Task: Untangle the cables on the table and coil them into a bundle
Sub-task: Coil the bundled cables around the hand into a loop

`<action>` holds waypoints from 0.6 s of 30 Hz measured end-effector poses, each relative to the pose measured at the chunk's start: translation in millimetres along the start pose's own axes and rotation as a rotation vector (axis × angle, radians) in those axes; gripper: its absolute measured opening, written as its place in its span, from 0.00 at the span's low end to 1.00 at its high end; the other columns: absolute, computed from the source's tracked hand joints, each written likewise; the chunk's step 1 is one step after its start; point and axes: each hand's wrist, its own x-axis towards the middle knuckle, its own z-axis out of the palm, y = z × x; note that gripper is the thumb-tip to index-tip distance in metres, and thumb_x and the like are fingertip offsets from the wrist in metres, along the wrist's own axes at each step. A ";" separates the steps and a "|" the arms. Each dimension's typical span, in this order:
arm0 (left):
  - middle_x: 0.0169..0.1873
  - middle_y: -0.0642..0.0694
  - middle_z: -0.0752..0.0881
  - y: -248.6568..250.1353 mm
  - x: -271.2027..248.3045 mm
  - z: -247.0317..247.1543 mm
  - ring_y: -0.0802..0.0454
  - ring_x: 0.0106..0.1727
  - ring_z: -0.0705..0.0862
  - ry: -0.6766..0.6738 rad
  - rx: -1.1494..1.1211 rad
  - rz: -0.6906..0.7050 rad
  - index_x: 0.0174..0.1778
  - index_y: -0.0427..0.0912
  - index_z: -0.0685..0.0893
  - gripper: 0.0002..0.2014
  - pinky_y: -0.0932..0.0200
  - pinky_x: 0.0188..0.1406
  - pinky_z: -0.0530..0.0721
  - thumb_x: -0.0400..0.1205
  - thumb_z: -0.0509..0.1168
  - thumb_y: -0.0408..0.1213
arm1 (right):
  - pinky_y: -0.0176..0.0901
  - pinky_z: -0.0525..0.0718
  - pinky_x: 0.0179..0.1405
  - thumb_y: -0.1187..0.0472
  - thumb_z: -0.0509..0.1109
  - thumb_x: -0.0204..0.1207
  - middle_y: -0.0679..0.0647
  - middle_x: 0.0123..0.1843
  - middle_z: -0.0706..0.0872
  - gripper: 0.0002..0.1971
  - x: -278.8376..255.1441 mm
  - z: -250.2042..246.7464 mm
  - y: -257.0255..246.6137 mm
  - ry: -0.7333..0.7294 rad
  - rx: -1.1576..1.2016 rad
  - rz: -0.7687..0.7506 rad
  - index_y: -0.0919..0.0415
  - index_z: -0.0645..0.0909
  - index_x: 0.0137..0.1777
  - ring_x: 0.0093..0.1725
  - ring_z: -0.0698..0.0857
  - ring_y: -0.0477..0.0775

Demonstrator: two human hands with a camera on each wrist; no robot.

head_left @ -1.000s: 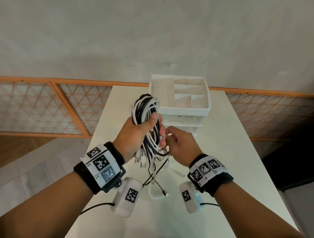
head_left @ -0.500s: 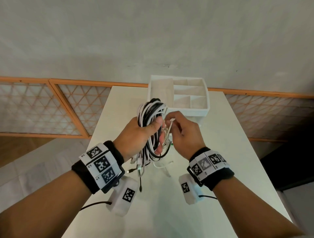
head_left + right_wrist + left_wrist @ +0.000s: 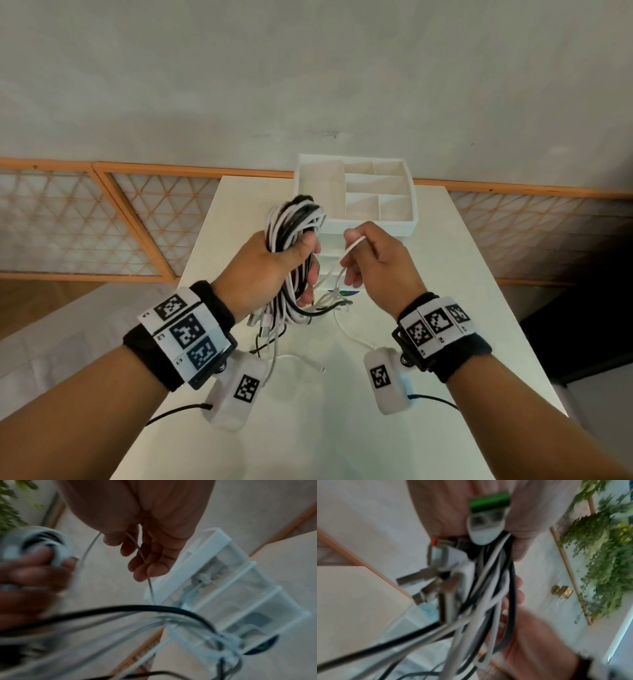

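A coiled bundle of white and black cables (image 3: 294,236) is held upright above the white table (image 3: 462,308). My left hand (image 3: 274,263) grips it around the middle, thumb across the front. Several plug ends (image 3: 436,577) hang from the bundle's lower part. My right hand (image 3: 373,260), just right of the bundle, pinches a thin white cable (image 3: 352,247) that runs from the bundle up through its fingers (image 3: 137,555). A loose white tail (image 3: 349,334) trails onto the table below.
A white compartment organiser with drawers (image 3: 376,195) stands at the table's far end, right behind the hands. An orange-framed lattice railing (image 3: 102,219) runs behind the table. Green foliage (image 3: 604,561) shows in the left wrist view.
My right hand has drawn the thin white cable out to the right, away from the bundle. The left hand has kept its grip and lifted the bundle slightly. Dangling cable ends have swung.
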 end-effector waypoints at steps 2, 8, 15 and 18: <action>0.32 0.34 0.81 13.9 -1.4 -3.7 0.38 0.29 0.81 -0.012 -0.115 0.046 0.50 0.32 0.79 0.15 0.46 0.32 0.83 0.88 0.60 0.43 | 0.39 0.83 0.30 0.62 0.62 0.85 0.49 0.29 0.86 0.13 0.4 -7.3 23.9 0.045 -0.113 0.066 0.56 0.81 0.39 0.26 0.85 0.48; 0.32 0.35 0.80 30.6 2.0 -3.2 0.39 0.30 0.79 0.028 -0.287 0.114 0.51 0.34 0.77 0.13 0.48 0.32 0.82 0.89 0.56 0.42 | 0.34 0.78 0.26 0.54 0.61 0.87 0.48 0.23 0.82 0.18 -25.1 14.3 59.9 -0.277 -0.326 0.270 0.53 0.80 0.34 0.17 0.78 0.43; 0.33 0.32 0.83 -2.2 -5.9 -1.5 0.36 0.31 0.82 -0.065 -0.113 -0.079 0.48 0.29 0.80 0.19 0.47 0.36 0.83 0.88 0.60 0.46 | 0.46 0.82 0.28 0.66 0.58 0.88 0.63 0.37 0.91 0.14 -0.6 1.4 -3.9 -0.043 0.411 0.202 0.66 0.80 0.43 0.28 0.86 0.60; 0.34 0.32 0.87 -12.4 -7.3 4.1 0.33 0.34 0.85 0.001 0.002 -0.139 0.47 0.25 0.83 0.23 0.46 0.37 0.87 0.86 0.63 0.48 | 0.48 0.87 0.51 0.59 0.62 0.88 0.58 0.51 0.93 0.09 0.2 -3.2 -28.1 -0.033 0.274 -0.003 0.60 0.81 0.48 0.49 0.92 0.58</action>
